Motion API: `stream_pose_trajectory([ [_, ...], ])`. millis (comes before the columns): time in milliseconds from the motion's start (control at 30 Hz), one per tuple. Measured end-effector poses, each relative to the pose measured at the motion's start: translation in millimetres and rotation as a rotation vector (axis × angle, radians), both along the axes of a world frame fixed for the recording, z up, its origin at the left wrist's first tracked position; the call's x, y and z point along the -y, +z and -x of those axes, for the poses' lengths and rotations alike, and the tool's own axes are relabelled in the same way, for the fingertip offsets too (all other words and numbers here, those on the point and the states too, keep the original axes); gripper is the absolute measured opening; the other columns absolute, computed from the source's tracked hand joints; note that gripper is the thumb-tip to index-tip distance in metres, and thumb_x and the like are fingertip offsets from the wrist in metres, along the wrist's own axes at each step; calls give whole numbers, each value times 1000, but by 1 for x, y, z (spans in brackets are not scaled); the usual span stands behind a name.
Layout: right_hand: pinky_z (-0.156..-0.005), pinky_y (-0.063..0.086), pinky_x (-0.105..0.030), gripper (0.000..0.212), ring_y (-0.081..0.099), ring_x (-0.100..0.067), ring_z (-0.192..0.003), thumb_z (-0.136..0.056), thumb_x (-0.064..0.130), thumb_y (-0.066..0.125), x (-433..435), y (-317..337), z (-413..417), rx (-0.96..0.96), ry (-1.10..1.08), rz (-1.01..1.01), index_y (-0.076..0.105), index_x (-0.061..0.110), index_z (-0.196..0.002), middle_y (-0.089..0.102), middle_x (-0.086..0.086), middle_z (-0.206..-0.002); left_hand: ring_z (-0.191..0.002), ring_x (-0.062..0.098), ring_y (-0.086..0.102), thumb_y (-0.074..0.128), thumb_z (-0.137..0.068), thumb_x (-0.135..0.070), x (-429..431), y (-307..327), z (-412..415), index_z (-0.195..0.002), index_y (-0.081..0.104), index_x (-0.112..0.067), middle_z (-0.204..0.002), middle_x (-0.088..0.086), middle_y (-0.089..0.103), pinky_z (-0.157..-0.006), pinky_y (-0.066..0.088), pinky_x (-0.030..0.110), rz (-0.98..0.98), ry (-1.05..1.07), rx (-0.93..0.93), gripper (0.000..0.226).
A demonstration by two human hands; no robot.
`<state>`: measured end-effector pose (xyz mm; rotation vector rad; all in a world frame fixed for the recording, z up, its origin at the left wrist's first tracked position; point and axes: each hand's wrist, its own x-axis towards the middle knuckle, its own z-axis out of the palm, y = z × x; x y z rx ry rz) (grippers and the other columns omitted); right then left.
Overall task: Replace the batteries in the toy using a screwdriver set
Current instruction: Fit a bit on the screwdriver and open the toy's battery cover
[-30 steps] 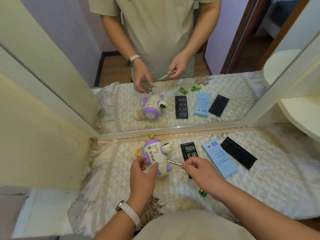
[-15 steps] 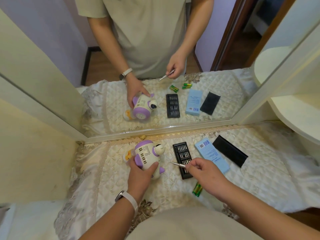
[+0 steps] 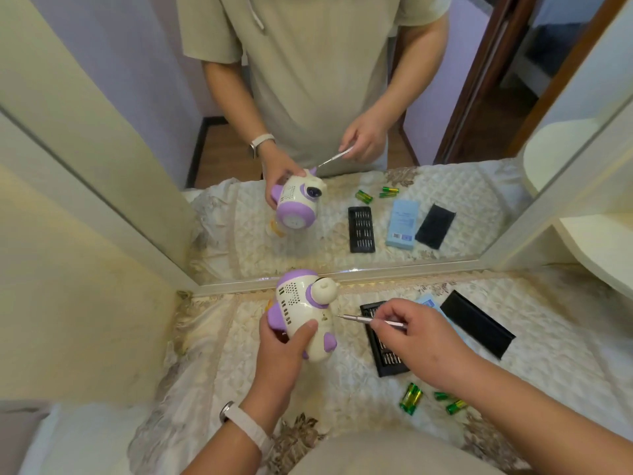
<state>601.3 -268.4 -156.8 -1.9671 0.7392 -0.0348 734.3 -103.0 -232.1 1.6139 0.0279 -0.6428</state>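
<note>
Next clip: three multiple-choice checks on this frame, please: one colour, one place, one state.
1. Besides white, the toy is: A red; B purple; C green.
2. The green batteries lie: A on the quilt, nearer the person than the bit tray; B inside the toy; C in the bit tray.
3. The screwdriver is: A lying in the bit tray; B lying on the quilt; C pinched in the right hand, tip aimed at the toy.
Answers: B, its cap and feet are purple; A, they sit loose on the fabric near the person; C, that hand pinches its handle while the left hand holds the toy.
</note>
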Motion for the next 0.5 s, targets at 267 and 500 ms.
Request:
stream_pose_trajectory([
  [267,-56,36,-12,18,52,-4,-65,-84,29,68,-4,75,0,293,54,352,59,42,-75,57,28,-72,-92,7,68,82,-62,-31,-1,83,1,-121,50,-27,-109,-4,68,-70,56,27,224,-23,186,67],
  [500,-58,34,-8,12,48,1,-63,-83,38,55,-15,112,16,508,49,552,64,30,-82,51,18,-69,-106,43,64,79,-63,-37,-6,133,14,-132,47,-16,-119,19,65,-79,56,61,336,-35,274,79],
])
